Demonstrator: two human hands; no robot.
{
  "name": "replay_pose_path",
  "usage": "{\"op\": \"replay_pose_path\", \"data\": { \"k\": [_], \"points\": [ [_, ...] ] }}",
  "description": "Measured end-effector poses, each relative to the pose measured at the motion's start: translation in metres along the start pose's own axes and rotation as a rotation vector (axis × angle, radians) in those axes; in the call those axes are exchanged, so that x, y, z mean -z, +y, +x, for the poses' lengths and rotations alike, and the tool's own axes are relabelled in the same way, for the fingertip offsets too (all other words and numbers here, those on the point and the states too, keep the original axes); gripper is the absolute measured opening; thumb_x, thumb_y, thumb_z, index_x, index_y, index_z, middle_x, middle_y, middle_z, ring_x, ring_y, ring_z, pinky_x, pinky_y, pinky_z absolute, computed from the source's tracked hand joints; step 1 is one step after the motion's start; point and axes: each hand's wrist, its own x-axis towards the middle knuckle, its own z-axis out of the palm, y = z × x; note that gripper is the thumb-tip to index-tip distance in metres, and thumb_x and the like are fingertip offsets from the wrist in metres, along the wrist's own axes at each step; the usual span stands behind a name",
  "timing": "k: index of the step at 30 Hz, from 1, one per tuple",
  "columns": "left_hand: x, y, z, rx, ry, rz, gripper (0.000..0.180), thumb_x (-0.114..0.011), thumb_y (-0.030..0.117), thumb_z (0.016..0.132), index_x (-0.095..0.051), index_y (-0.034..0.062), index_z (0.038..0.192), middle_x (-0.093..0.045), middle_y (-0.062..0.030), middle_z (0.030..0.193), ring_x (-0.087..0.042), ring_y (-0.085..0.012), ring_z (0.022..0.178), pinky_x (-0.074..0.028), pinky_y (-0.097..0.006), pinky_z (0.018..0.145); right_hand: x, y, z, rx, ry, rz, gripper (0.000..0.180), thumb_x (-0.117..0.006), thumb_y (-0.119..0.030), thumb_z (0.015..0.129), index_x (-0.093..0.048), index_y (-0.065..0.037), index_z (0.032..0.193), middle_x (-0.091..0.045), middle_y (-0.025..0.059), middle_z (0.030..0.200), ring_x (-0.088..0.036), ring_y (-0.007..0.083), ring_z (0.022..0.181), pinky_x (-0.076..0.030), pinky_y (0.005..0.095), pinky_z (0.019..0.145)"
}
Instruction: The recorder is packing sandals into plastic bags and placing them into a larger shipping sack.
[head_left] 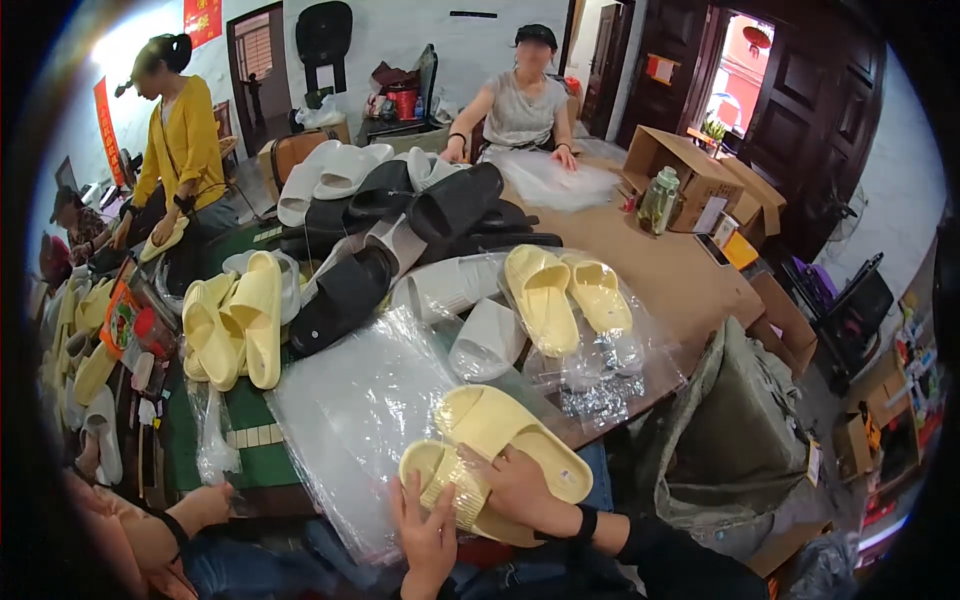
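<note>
Right hand (pixel 520 485) laid palm-down, fingers spread, over the pale yellow foam slide slippers (pixel 495 460), pressing the stacked pair at the near table edge; wrist ringed by a black band, forearm in a dark sleeve entering from the lower right. Grip closed loosely on the upper slipper, thumb toward the ribbed sole.

Left hand (pixel 425 535) just left of that pair, fingers upward and curled around the ribbed underside of the lower slipper; a holding grip, forearm rising from the lower edge.

Pair lying nearly flat, long axis running from lower left to upper right, the open toe end of the upper slipper pointing up-left, away from the body. Soles face to face or nearly so; exact contact hard to tell.

Under and left of the pair: a stack of clear plastic bags (pixel 350 420) spread over the brown table (pixel 670 270). Behind the pair, a grey slipper (pixel 487 340), and further right a second yellow pair inside a clear bag (pixel 565 295). Farther back, a heap of black slippers (pixel 440 215) and white ones (pixel 330 175); left of the heap, loose yellow slippers (pixel 235 325).

Beyond the heap, a seated person in grey (pixel 520 110) handling plastic; to the far left, a person in a yellow cardigan (pixel 180 135). Right of the pair, a grey sack (pixel 740 430) beside the table.
</note>
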Motion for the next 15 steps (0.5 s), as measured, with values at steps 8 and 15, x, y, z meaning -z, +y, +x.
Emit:
{"op": "replay_pose_path", "data": {
  "k": [8, 15],
  "points": [
    [-0.006, -0.005, -0.011, -0.225, 0.040, 0.059, 0.036, -0.057, 0.006, 0.089, -0.060, 0.0003, 0.125, -0.041, -0.0268, 0.141, -0.038, -0.0439, 0.130, -0.033, -0.047, 0.106, -0.023, 0.002, 0.027, -0.080, -0.094, -0.054, 0.075, -0.064, -0.013, 0.072, -0.039, -0.001, 0.141, -0.063, 0.0188, 0.093, -0.057, 0.0356, 0.085, -0.048, 0.0416, 0.077],
    [-0.037, -0.040, -0.031, 0.361, 0.391, -0.011, 0.050, -0.058, 0.012, 0.091, -0.045, -0.0043, 0.137, -0.029, -0.0296, 0.147, -0.033, -0.0434, 0.133, -0.031, -0.044, 0.108, -0.024, -0.007, 0.048, -0.133, -0.216, 0.015, 0.080, -0.059, -0.006, 0.072, -0.028, 0.000, 0.146, -0.061, 0.0240, 0.099, -0.054, 0.0397, 0.095, -0.048, 0.0439, 0.080]
  ]
}}
